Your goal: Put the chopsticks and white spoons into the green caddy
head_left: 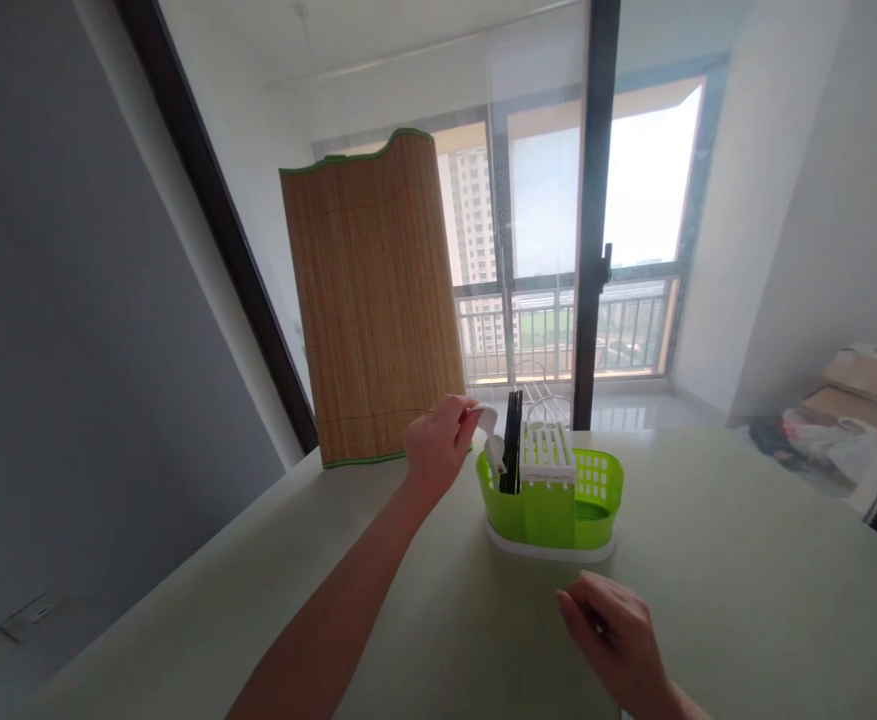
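The left hand (438, 445) pinches a white spoon (489, 432) at the nine o'clock end of the green caddy (554, 500), beside the black utensils (511, 442), while the right hand (614, 635), loosely curled and empty, rests at six o'clock.

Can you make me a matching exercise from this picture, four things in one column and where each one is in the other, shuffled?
Things:
1. left hand
2. right hand
3. bamboo mat
4. black utensils

Places:
A. standing in the green caddy
B. resting on the table in front of the caddy
C. gripping a white utensil at the caddy's left end
D. upright at the table's far left

Pairs: 1-C, 2-B, 3-D, 4-A
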The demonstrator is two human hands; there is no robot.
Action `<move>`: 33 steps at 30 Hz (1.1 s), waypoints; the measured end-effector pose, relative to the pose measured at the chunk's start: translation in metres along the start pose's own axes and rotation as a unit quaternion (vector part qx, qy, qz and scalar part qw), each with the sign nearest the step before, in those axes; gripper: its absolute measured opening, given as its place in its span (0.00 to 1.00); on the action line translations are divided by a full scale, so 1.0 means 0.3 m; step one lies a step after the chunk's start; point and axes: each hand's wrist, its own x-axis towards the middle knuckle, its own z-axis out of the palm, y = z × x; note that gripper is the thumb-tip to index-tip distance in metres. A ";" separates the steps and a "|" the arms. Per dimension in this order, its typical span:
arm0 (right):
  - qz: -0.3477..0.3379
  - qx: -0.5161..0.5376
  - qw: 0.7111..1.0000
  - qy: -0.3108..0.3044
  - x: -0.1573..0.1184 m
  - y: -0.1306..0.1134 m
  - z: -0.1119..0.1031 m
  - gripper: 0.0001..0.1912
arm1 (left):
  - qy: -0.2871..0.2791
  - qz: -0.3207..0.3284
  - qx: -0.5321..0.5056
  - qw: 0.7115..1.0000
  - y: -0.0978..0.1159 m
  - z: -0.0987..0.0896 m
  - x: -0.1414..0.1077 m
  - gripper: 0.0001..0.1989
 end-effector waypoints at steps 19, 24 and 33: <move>-0.028 -0.046 0.994 -0.094 -0.002 0.034 0.018 0.16 | -0.217 -0.137 -0.030 0.966 -0.071 0.262 -0.132 0.15; 0.101 -0.107 0.968 -0.202 0.049 0.080 -0.058 0.12 | -0.161 -0.204 -0.076 0.963 -0.054 0.225 -0.223 0.19; 0.278 -0.239 0.891 -0.268 0.000 0.203 -0.243 0.11 | -0.274 -0.229 -0.167 0.919 -0.039 0.114 -0.600 0.12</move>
